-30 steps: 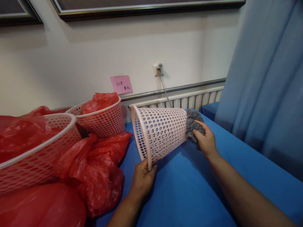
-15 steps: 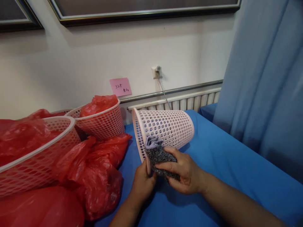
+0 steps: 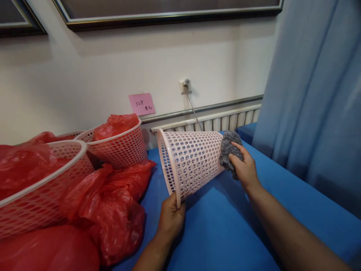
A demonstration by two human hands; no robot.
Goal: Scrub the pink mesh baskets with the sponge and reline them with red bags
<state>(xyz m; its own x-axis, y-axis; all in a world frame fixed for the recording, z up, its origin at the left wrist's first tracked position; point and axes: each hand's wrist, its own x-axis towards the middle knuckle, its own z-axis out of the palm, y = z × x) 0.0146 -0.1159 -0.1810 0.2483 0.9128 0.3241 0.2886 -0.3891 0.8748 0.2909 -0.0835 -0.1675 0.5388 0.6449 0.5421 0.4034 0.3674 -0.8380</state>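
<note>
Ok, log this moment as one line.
left hand: grips basket rim | right hand: grey cloth against basket base | basket: sideways

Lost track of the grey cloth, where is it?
Head view, right of centre: grey cloth in the right hand, against the base of the tipped pink basket.

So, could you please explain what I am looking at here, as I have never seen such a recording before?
There is no machine here: a camera worn on a person's head looks forward and down at their two bare hands. The left hand grips the rim of a pink basket, held on its side over the blue table cover. The right hand presses a grey cloth against the basket's closed end. To the left lie two more baskets and crumpled red bags. Behind are a pink note and a socket on the wall; a blue curtain hangs at the right.
</note>
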